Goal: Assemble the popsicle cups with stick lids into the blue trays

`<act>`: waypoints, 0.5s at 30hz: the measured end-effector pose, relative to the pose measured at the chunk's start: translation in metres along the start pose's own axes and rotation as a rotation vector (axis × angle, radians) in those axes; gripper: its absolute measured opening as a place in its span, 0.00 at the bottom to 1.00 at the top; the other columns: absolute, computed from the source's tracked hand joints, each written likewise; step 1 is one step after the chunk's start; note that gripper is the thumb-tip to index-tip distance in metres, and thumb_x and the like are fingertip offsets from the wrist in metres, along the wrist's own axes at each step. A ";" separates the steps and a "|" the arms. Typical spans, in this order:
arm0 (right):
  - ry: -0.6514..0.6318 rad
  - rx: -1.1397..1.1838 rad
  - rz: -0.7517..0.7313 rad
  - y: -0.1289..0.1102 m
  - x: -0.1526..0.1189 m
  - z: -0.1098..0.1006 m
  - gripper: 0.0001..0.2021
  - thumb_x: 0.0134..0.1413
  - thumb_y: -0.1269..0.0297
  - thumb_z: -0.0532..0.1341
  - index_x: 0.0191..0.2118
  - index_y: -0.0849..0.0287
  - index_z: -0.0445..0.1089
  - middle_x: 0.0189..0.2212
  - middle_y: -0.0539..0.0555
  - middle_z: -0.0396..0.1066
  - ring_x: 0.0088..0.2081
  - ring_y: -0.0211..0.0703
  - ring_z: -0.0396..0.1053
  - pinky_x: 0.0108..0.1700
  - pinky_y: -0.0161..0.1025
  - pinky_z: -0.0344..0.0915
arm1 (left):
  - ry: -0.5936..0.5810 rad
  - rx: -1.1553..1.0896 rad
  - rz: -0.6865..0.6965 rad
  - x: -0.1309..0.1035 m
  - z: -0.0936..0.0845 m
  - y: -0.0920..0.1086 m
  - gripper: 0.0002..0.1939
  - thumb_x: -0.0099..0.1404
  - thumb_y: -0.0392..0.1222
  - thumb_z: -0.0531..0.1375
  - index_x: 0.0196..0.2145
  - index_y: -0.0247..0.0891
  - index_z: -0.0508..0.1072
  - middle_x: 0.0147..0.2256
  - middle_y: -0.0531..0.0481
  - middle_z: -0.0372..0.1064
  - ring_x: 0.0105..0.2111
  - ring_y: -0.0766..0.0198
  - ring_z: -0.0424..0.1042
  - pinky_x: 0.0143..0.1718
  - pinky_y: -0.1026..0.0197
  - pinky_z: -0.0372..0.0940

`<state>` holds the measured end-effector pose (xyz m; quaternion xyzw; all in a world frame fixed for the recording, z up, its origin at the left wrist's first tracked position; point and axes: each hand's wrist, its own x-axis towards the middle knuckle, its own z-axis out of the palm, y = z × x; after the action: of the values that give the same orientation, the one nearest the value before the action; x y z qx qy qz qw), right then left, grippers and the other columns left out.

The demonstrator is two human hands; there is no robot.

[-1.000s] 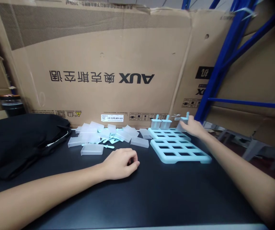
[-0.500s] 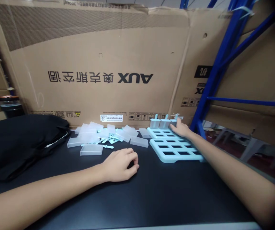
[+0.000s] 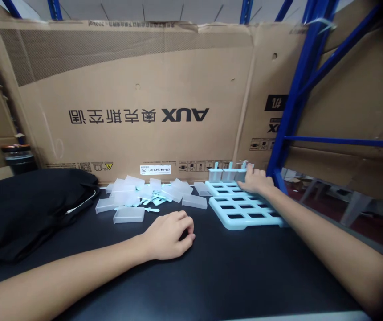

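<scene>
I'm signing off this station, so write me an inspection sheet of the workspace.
Surface: matte black tabletop.
Job's things: light blue plastic front tray with rectangular openings; similar rear tray, bearing three upright translucent molds with light blue stick tops; at left, heaped translucent cases and light blue sticks.
Clutter: black fabric bundle, dark jar.
Grippers: bare left hand loosely curled, nothing seen in it; bare right hand at the rightmost mold, grip unclear.
Cables: nothing seen.
Surroundings: brown cardboard box, blue metal rack.

Black cloth [image 3: 38, 209] — cropped, fine print [image 3: 158, 162] — unreadable
</scene>
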<state>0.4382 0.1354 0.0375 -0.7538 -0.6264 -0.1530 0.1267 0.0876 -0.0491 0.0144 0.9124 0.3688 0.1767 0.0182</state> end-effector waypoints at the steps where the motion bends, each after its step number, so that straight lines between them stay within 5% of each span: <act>1: 0.087 -0.040 -0.026 -0.004 -0.006 -0.011 0.38 0.52 0.54 0.56 0.63 0.74 0.47 0.55 0.78 0.58 0.58 0.71 0.54 0.50 0.59 0.58 | 0.001 0.003 0.001 0.000 0.000 0.000 0.06 0.66 0.44 0.52 0.35 0.41 0.66 0.38 0.52 0.66 0.39 0.61 0.69 0.36 0.61 0.63; 4: 0.190 -0.016 -0.215 -0.030 -0.027 -0.045 0.21 0.57 0.57 0.50 0.48 0.70 0.65 0.46 0.73 0.66 0.50 0.65 0.62 0.46 0.53 0.61 | 0.000 0.016 0.003 0.000 0.000 0.000 0.06 0.66 0.44 0.52 0.35 0.41 0.66 0.38 0.52 0.66 0.39 0.61 0.69 0.36 0.61 0.63; 7: -0.001 0.200 -0.583 -0.072 -0.058 -0.062 0.18 0.61 0.56 0.46 0.40 0.63 0.67 0.39 0.64 0.70 0.41 0.51 0.68 0.43 0.44 0.62 | 0.000 0.033 0.013 -0.001 0.000 0.000 0.06 0.66 0.44 0.52 0.35 0.42 0.65 0.37 0.52 0.66 0.39 0.61 0.68 0.35 0.61 0.64; 9: -0.073 0.205 -0.827 -0.098 -0.082 -0.062 0.17 0.59 0.53 0.51 0.42 0.62 0.66 0.40 0.62 0.70 0.43 0.51 0.67 0.44 0.43 0.61 | 0.006 0.045 0.017 -0.002 -0.001 0.001 0.06 0.66 0.44 0.52 0.35 0.42 0.65 0.37 0.52 0.66 0.39 0.61 0.68 0.36 0.60 0.64; 15: -0.301 0.243 -1.026 -0.126 -0.121 -0.070 0.15 0.51 0.56 0.60 0.41 0.61 0.65 0.39 0.59 0.68 0.38 0.47 0.66 0.38 0.40 0.61 | 0.150 0.039 -0.064 -0.002 -0.001 0.001 0.11 0.64 0.44 0.54 0.44 0.41 0.63 0.45 0.47 0.64 0.46 0.55 0.65 0.43 0.55 0.66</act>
<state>0.2892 0.0216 0.0546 -0.3451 -0.9380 -0.0124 0.0309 0.0867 -0.0519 0.0144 0.8845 0.4014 0.2367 -0.0216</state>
